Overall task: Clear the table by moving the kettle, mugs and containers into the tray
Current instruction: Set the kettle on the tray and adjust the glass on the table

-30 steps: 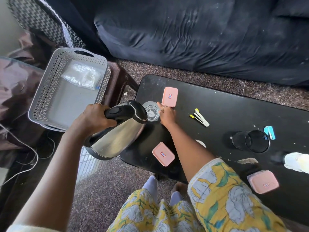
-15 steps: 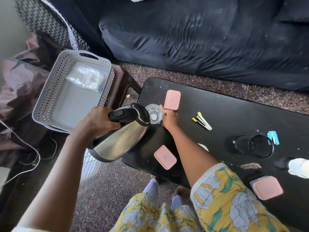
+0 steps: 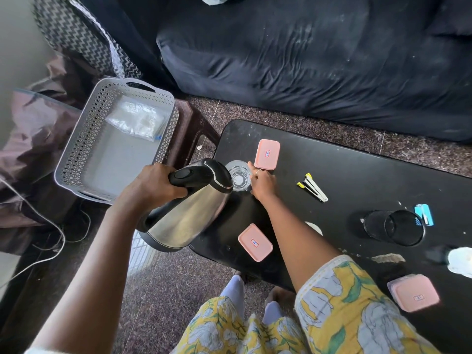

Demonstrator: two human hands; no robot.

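Note:
My left hand [image 3: 150, 186] grips the black handle of a steel kettle [image 3: 189, 218], held tilted in the air over the left end of the black table [image 3: 357, 180]. My right hand [image 3: 263, 183] rests against a clear glass mug [image 3: 238, 176] standing upright on the table; its fingers touch the mug's right side. Three pink-lidded containers lie on the table: one [image 3: 267, 154] just behind the mug, one [image 3: 255, 241] near the front edge, one [image 3: 415, 292] at the front right. A dark glass mug [image 3: 394, 227] lies on its side to the right. The grey perforated tray [image 3: 76, 154] sits left of the table.
A clear plastic bag [image 3: 136, 118] lies in the tray, which rests on a brown stool [image 3: 190, 123]. Yellow-tipped clips [image 3: 313, 187], a blue lighter [image 3: 424, 214] and a white object [image 3: 461, 260] lie on the table. A dark sofa [image 3: 306, 60] runs behind; white cables [image 3: 46, 226] cross the floor at left.
The kettle stays in my left hand, shifted slightly. My right hand has closed in on the clear mug's side.

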